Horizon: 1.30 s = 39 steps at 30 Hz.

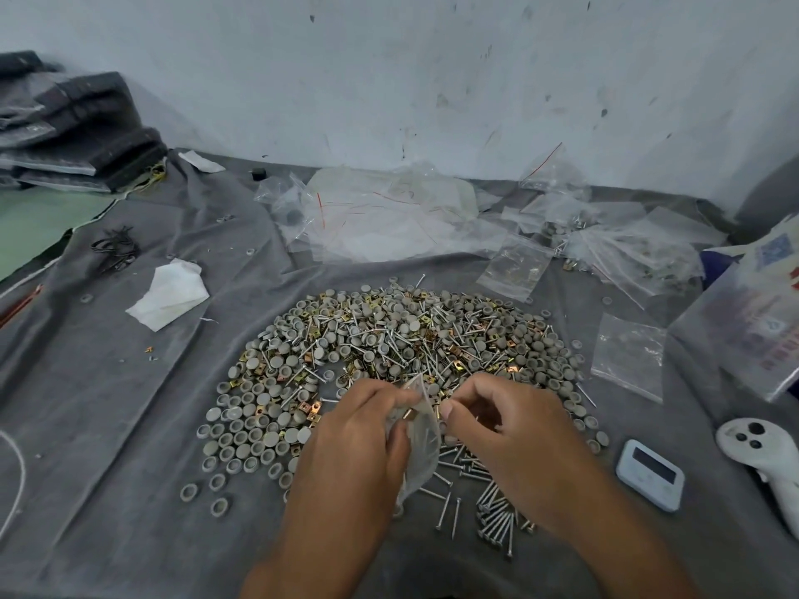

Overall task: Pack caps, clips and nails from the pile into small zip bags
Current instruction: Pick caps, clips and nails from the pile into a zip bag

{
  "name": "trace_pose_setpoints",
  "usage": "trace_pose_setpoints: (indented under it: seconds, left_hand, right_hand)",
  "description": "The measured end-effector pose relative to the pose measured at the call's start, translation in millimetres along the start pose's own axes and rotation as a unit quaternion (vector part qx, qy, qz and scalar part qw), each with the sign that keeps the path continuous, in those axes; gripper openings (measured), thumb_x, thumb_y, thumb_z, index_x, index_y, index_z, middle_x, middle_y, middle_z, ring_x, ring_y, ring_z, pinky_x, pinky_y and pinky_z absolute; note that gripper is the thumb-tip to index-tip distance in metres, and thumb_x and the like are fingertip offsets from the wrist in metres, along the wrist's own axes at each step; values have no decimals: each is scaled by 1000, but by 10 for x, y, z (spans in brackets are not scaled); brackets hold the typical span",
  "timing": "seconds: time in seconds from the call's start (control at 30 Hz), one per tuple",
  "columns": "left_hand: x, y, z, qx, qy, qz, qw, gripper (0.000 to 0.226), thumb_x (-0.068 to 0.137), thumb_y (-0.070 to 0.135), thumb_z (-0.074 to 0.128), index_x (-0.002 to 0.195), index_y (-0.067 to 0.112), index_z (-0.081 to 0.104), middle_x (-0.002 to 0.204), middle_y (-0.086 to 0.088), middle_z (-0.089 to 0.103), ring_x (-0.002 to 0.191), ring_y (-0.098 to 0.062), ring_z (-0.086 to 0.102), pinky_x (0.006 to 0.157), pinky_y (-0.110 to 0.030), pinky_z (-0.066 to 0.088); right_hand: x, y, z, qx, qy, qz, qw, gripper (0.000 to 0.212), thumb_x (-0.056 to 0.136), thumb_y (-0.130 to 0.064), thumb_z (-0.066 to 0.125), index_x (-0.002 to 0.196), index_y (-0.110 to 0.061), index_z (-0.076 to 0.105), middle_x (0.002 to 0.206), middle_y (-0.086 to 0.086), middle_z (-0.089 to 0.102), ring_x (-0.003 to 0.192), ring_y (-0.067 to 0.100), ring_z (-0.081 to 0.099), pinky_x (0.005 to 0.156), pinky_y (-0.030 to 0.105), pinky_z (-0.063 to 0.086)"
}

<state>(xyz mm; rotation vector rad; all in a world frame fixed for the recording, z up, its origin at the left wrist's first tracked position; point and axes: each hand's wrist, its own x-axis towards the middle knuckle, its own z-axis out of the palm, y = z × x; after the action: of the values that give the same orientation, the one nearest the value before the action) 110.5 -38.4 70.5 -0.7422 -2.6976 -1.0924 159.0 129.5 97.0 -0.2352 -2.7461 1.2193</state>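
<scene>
Head view: left hand (359, 430) pinching small zip bag (421, 443) at lower centre, right hand (497, 421) fingers narrowed at mouth; advisable keeping mouth spread.

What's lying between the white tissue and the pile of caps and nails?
Head view: only bare grey cloth between the tissue and the pile.

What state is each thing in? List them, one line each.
left hand: gripping a small zip bag
small zip bag: held upright, mouth up
right hand: pinched at the bag's mouth
pile: loose, spread on the grey cloth
empty bags: heaped by the wall
tissue: crumpled
</scene>
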Motion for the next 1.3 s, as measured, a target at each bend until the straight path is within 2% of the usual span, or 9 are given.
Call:
trace_pose_setpoints:
  seconds: [0.13, 0.27, 0.4, 0.53, 0.6, 0.7, 0.83, 1.07, 1.3]
  left_hand:
    - [-13, 13, -3, -6, -2, -11, 1000, 41, 89, 17, 60, 125, 34, 62, 113, 29, 47, 101, 8, 51, 84, -21, 51]
    - [-29, 33, 5, -14, -25, -13, 1000, 44, 84, 28, 63, 128, 34, 61, 109, 31, 43, 96, 16, 48, 72, -4, 36]
    - [-39, 19, 28, -19, -44, -8, 999, 51, 80, 34, 75, 128, 31, 62, 111, 29, 43, 94, 19, 47, 82, -7, 44]
    - [-20, 5, 5, -14, -79, -16, 997, 68, 75, 48, 76, 137, 44, 46, 115, 43, 30, 101, 29, 34, 76, 6, 31]
    - [-15, 9, -26, -8, -83, -26, 996, 74, 73, 52, 76, 138, 47, 41, 117, 46, 24, 102, 29, 29, 88, 2, 27]
    - [-13, 46, -49, 4, -93, -29, 995, 76, 74, 56, 73, 140, 50, 35, 117, 49, 19, 99, 32, 25, 87, 3, 23]
    - [-26, 49, -48, 8, -97, -23, 995, 76, 75, 57, 72, 141, 49, 35, 117, 49, 18, 99, 31, 27, 78, 5, 28]
    - [-32, -24, -58, 5, -77, -21, 997, 78, 72, 52, 76, 141, 45, 40, 119, 48, 22, 104, 27, 34, 83, 2, 31]
    - [-36, -33, -22, 9, -78, -25, 997, 76, 73, 52, 77, 141, 44, 43, 118, 45, 26, 105, 30, 29, 78, 4, 24]
  right_hand:
    - [1, -29, -13, -15, 9, -15, 1000, 21, 91, -52, 55, 81, -36, 64, 77, -19, 67, 67, 3, 61, 59, 24, 49]
    - [-39, -55, 73, -81, 39, -66, 994, 18, 90, -52, 59, 79, -37, 57, 81, -20, 58, 77, 1, 56, 61, 19, 40]
    - [-63, -44, 254, -207, 30, -74, 975, 25, 86, -60, 60, 84, -42, 42, 88, -22, 43, 83, -3, 45, 61, 14, 30]
    - [97, 114, 121, -97, 107, -54, 988, 21, 90, -61, 54, 81, -42, 52, 87, -27, 55, 74, -6, 55, 56, 11, 42]
    - [337, 311, 19, -108, 150, -16, 983, 15, 94, -54, 55, 88, -41, 58, 78, -22, 58, 66, -5, 56, 54, 12, 39]
    - [756, 663, 68, -211, 79, 51, 973, 10, 98, -40, 57, 104, -35, 64, 99, -15, 62, 83, 2, 56, 68, 24, 46]
    - [1094, 980, 271, -285, -4, 45, 957, 27, 98, -26, 58, 123, -35, 63, 124, -5, 55, 110, 15, 54, 90, 35, 50]
    - [1277, 1119, 318, -335, -39, 7, 941, 25, 92, -27, 68, 114, -38, 60, 119, -8, 50, 116, 14, 47, 89, 35, 48]
    - [1212, 1175, 222, -257, -17, -4, 966, 17, 92, -34, 67, 88, -37, 50, 97, -17, 48, 97, 8, 48, 79, 32, 46]
